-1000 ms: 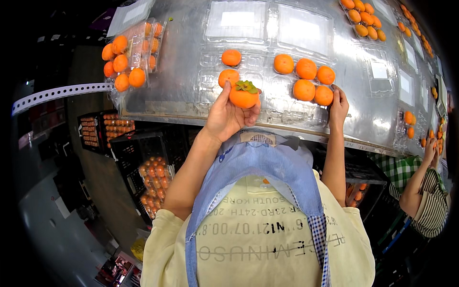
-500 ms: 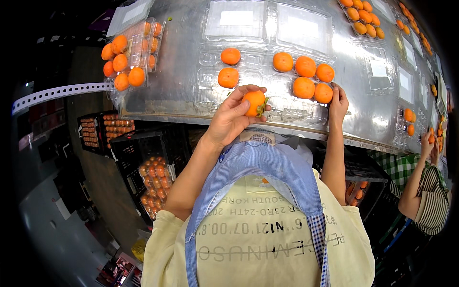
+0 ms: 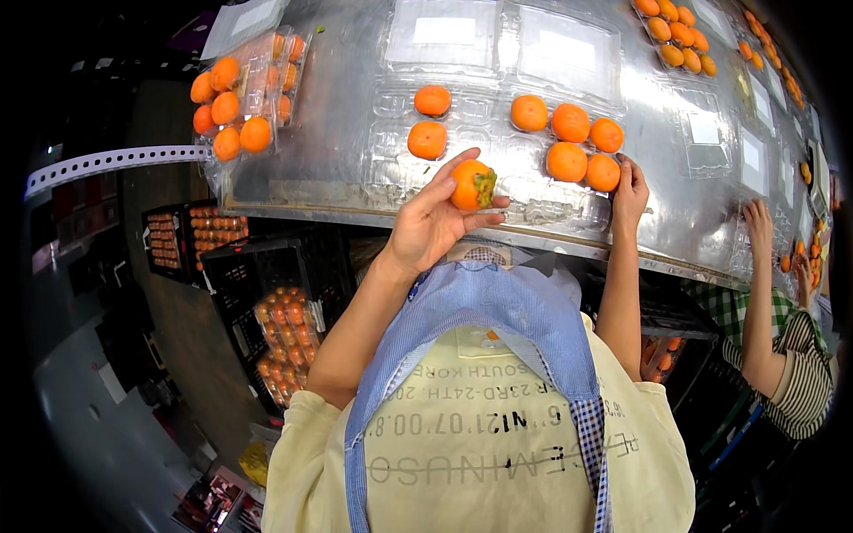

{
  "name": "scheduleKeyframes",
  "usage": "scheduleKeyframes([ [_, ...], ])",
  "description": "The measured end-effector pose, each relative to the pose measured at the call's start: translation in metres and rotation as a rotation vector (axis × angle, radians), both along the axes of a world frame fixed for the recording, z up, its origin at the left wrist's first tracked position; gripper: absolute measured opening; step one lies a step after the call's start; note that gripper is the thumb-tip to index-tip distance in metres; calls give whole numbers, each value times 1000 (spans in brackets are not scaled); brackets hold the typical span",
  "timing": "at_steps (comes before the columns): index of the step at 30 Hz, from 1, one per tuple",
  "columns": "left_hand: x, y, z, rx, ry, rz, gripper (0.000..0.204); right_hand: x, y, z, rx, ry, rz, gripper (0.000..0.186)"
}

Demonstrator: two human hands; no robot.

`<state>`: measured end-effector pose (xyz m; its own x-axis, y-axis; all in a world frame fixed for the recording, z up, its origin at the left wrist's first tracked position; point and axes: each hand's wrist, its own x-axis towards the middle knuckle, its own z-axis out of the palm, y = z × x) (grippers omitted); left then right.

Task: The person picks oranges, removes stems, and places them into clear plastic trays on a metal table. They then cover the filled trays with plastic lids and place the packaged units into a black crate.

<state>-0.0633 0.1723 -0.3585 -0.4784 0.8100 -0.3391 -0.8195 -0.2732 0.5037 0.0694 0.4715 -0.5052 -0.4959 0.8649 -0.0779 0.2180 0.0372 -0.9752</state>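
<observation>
An orange persimmon (image 3: 472, 185) rests in my left hand (image 3: 428, 222), its green leafy cap turned to the right, with my thumb and fingers loosely around it. Just beyond that hand lies a clear plastic clamshell tray (image 3: 387, 147) holding two persimmons (image 3: 427, 139). To the right, a second clear tray (image 3: 569, 201) bears several persimmons (image 3: 567, 162). At this tray's right edge are the bent fingers of my right hand (image 3: 629, 191), closed there beside the nearest right persimmon (image 3: 602, 172); the fingertips are partly hidden.
Raised lids (image 3: 439, 62) lie behind both trays on the metal table (image 3: 333, 107). Filled clamshells (image 3: 226, 108) stand at the left end. Black crates (image 3: 267, 258) with packed fruit sit below the front edge. At the right, a co-worker's hand (image 3: 758, 222) reaches over the table.
The persimmon in my left hand has turned so its leafy cap shows more, and my fingers have loosened. My right hand stays put. The co-worker's arm has reached farther over the table.
</observation>
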Motion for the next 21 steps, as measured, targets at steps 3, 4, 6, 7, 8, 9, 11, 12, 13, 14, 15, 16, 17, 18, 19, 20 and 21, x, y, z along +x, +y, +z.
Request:
scheduleKeyframes([
  [3,0,-1,-2,-61,62,-36,51,-1,-1,2,-10,-5,-2,31],
  [4,1,-1,-3,-76,56,-36,50,-1,-1,4,-13,-5,-1,31],
  [6,2,-2,-3,-106,42,-36,47,-1,-2,4,-12,-3,-3,31],
  [7,2,-3,-5,-92,21,-42,46,-1,-2,4,-11,-1,-4,31],
  [8,1,-4,-7,-78,1,-49,45,-1,-1,4,-9,1,-5,31],
  [9,0,-6,-9,-65,-20,-57,43,-1,-1,4,-2,-4,-17,30],
  [11,-1,-7,-10,-54,-25,-61,43,-2,-2,8,13,-14,-38,29],
  [12,-1,-7,-10,-49,-28,-64,43,-1,-3,10,95,-14,-104,28],
  [13,-1,-5,-8,-89,-12,-52,43,-2,-6,17,178,-14,-169,28],
  [14,1,-3,-3,-130,4,-41,43,-3,-9,23,260,-14,-234,27],
  [15,1,0,0,-171,20,-30,43,-2,-13,31,258,-4,-163,27],
  [16,1,1,1,-150,-11,-15,42,-4,-21,44,254,6,-90,26],
  [17,1,4,-1,-126,-44,-5,41,-5,-30,57,254,13,-21,26],
  [18,1,6,-1,-105,-77,2,41,-9,-43,72,166,4,109,24],
  [19,2,6,-1,-126,-54,-12,42,-14,-59,83,158,29,221,22],
  [20,1,8,-3,-143,-29,-30,43,-18,-74,86,98,70,259,20],
  [21,1,9,-3,-161,-4,-43,45,-25,-93,105,96,92,346,21],
])
